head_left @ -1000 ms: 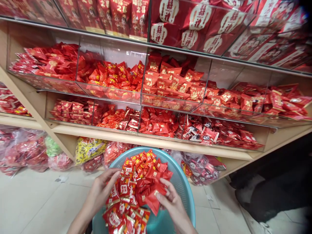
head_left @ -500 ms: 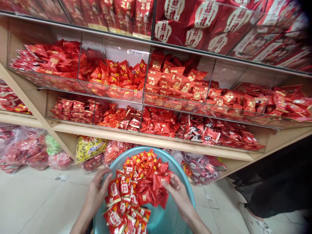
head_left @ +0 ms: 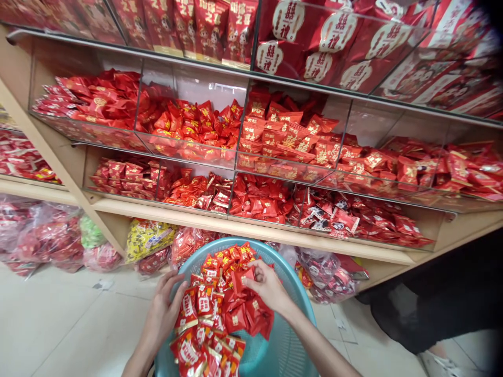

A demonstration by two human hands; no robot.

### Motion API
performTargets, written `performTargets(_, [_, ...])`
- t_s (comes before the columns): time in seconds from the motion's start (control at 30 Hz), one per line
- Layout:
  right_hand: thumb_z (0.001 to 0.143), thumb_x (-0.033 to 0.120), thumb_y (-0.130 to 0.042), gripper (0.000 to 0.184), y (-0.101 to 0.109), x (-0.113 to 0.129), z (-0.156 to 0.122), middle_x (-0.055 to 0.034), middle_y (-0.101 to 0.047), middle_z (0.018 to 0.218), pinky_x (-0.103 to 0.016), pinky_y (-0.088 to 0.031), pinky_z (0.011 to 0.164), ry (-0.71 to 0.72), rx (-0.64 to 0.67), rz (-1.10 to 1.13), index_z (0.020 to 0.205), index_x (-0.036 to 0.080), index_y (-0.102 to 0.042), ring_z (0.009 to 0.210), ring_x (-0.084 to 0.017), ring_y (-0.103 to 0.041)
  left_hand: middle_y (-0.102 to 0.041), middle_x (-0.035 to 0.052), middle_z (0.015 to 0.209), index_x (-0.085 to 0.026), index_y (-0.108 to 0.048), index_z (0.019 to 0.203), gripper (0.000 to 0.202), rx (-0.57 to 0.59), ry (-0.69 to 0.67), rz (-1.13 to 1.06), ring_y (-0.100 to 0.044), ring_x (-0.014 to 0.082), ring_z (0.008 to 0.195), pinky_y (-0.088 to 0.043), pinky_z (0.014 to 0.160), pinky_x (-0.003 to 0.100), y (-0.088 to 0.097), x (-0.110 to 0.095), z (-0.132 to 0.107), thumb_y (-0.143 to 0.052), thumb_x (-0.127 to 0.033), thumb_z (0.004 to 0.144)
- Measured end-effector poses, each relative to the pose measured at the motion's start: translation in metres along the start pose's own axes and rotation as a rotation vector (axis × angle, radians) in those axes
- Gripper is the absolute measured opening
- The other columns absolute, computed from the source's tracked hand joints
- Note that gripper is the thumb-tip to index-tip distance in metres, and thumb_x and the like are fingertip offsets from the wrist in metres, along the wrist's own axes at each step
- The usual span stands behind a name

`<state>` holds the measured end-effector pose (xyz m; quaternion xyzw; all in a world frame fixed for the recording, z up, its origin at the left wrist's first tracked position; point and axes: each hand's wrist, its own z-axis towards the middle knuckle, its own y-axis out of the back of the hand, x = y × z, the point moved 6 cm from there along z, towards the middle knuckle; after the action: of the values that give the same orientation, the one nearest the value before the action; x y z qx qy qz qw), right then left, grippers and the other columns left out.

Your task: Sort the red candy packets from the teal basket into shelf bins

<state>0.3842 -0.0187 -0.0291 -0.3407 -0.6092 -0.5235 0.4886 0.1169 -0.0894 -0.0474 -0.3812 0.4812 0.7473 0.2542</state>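
A teal plastic basket (head_left: pixel 295 288) holds heaps of small red wrapped candy packets. At its upper middle my right hand (head_left: pixel 270 289) pinches a red candy packet (head_left: pixel 239 283) between thumb and fingers, just over the others. Plain red packets (head_left: pixel 238 317) with gold print lie below that hand. My left hand (head_left: pixel 165 303) rests by the basket's left rim, thumb and fingers apart, beside red-and-white labelled packets (head_left: pixel 188 309). Shiny red packets with yellow print (head_left: pixel 223 259) fill the far side of the pile.
Wooden shelving (head_left: pixel 251 234) with clear-fronted bins of red candy (head_left: pixel 291 136) rises close behind the basket. Plastic bags of candy (head_left: pixel 47 233) and a yellow bag (head_left: pixel 149 240) sit beneath it. At right, a person's dark-clothed leg (head_left: pixel 416 309) stands on the tiled floor.
My right hand has moved left and slightly up across the pile, with a red candy packet in its fingers. My left hand stays by the rim. The person at right has shifted their leg.
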Motion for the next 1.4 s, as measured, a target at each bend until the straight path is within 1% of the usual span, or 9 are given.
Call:
performTargets(0.13, [0.067,0.021,-0.066,0.024,-0.017,0.0,0.011,0.0103,-0.037,0.055,-0.02,-0.027,0.048,-0.04,0.1,-0.205,0.088,0.02,-0.057,0.05,-0.009,-0.035,-0.058,0.0102,0.112,-0.021,-0.066,0.09,0.034,-0.012,-0.006,0.003,-0.054,0.0299,0.11,-0.053,0.082,0.043,0.0,0.002,0.0,-0.052,-0.05,0.078])
performTargets(0.4, [0.058,0.013,-0.071,0.024,-0.036,-0.002,0.018,0.0095,-0.04,0.053,-0.021,-0.026,0.05,-0.112,0.141,-0.395,0.078,0.019,-0.059,0.051,-0.009,-0.039,-0.057,0.0114,0.112,-0.019,-0.065,0.089,0.036,-0.019,-0.036,0.036,-0.055,0.0298,0.109,-0.044,0.096,0.049,-0.003,0.011,0.001,-0.05,-0.051,0.078])
performTargets(0.53, [0.059,0.014,-0.071,0.02,-0.039,-0.005,0.014,0.0055,-0.048,0.06,-0.022,-0.028,0.051,-0.148,0.145,-0.476,0.074,0.018,-0.057,0.055,-0.011,-0.046,-0.056,0.0106,0.114,-0.021,-0.065,0.09,0.034,-0.01,-0.03,0.044,-0.054,0.0295,0.111,-0.044,0.096,0.048,-0.003,0.012,0.0,-0.05,-0.049,0.079])
performTargets(0.7, [0.068,0.019,-0.066,0.025,-0.045,-0.008,0.007,-0.0014,-0.061,0.079,-0.021,-0.031,0.041,-0.218,0.196,-0.529,0.091,0.017,-0.056,0.04,-0.008,-0.05,-0.057,0.0104,0.111,-0.02,-0.065,0.09,0.033,-0.03,-0.05,0.056,-0.056,0.0296,0.109,-0.045,0.095,0.048,-0.002,0.011,0.0,-0.049,-0.048,0.08])
performTargets(0.93, [0.073,0.027,-0.064,0.02,-0.044,0.002,0.002,-0.0026,-0.065,0.071,-0.022,-0.036,0.046,-0.21,0.25,-0.627,0.089,0.016,-0.059,0.04,-0.011,-0.055,-0.058,0.0092,0.112,-0.021,-0.065,0.091,0.034,-0.028,-0.05,0.07,-0.057,0.0292,0.108,-0.049,0.091,0.046,-0.004,0.014,0.001,-0.049,-0.048,0.08])
performTargets(1.07, [0.079,0.036,-0.058,0.021,-0.023,0.028,0.015,-0.0028,-0.065,0.069,-0.024,-0.038,0.055,-0.129,0.159,-0.678,0.091,0.019,-0.061,0.059,-0.017,-0.061,-0.056,0.0093,0.112,-0.021,-0.064,0.092,0.033,-0.02,-0.062,0.08,-0.056,0.0292,0.108,-0.045,0.095,0.048,-0.005,0.016,0.001,-0.048,-0.048,0.081])
performTargets(1.2, [0.086,0.034,-0.048,0.019,0.024,0.081,0.044,0.0004,-0.06,0.062,-0.024,-0.036,0.057,0.108,-0.122,-0.686,0.093,0.02,-0.058,0.06,-0.016,-0.058,-0.055,0.0098,0.114,-0.021,-0.064,0.092,0.034,-0.018,-0.064,0.084,-0.056,0.0294,0.109,-0.045,0.095,0.048,-0.006,0.017,0.002,-0.048,-0.048,0.081])
performTargets(1.3, [0.087,0.032,-0.046,0.017,0.059,0.117,0.064,-0.0034,-0.063,0.078,-0.025,-0.039,0.064,0.242,-0.346,-0.753,0.094,0.019,-0.053,0.072,-0.017,-0.059,-0.056,0.0099,0.111,-0.02,-0.065,0.09,0.035,-0.034,-0.072,0.09,-0.057,0.0298,0.107,-0.046,0.094,0.048,-0.005,0.016,0.002,-0.048,-0.049,0.08])
performTargets(1.4, [0.086,0.035,-0.049,0.021,0.079,0.13,0.084,-0.0119,-0.062,0.099,-0.03,-0.041,0.073,0.139,-0.457,-0.964,0.095,0.017,-0.051,0.093,-0.023,-0.057,-0.057,0.0092,0.11,-0.021,-0.065,0.09,0.034,-0.038,-0.079,0.094,-0.057,0.0293,0.107,-0.047,0.092,0.047,-0.005,0.016,0.002,-0.049,-0.049,0.079])
